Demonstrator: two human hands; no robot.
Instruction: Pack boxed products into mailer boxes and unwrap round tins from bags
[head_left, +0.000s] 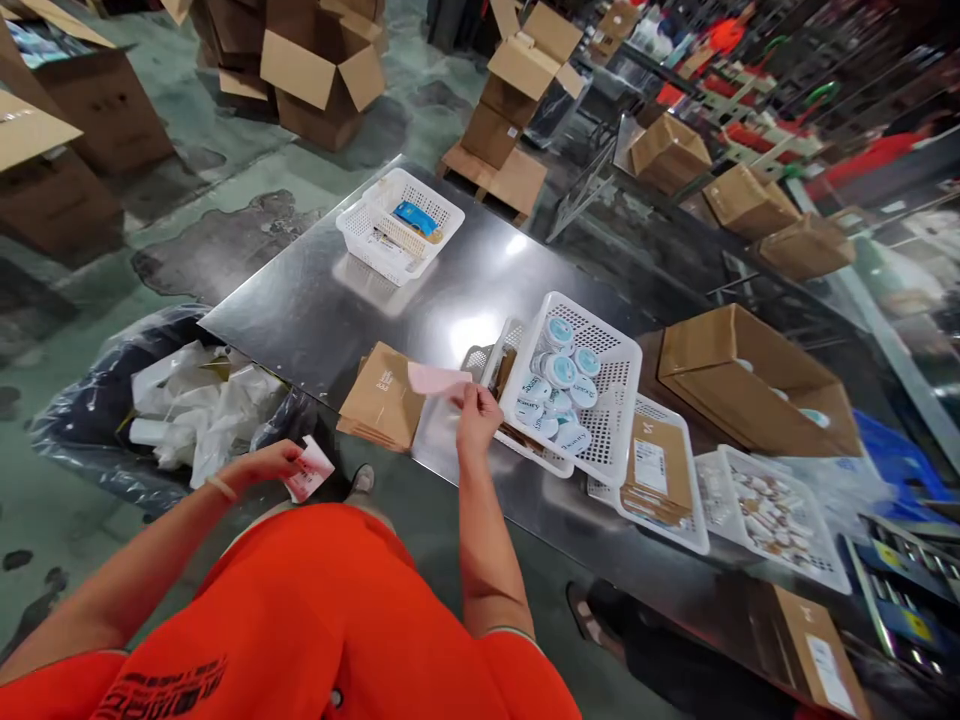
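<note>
Off the table's near edge, my left hand (276, 461) is closed on a small white-and-pink printed slip (309, 472). Above the metal table (337, 325), my right hand (478, 412) pinches one end of a pale pink paper strip (435, 380), whose other end reaches over a stack of flat brown cardboard mailers (384, 398). Just right of my right hand, a white basket (628, 400) holds many round white-and-blue items (561, 371). It rests partly over another white basket.
A bin (82, 440) of clear plastic stands at the left. At the table's back is a white divided basket (360, 215). To the right are a mailer basket (701, 520), a basket of small items (832, 560) and an open carton (757, 370). Another person's foot (592, 615) shows below.
</note>
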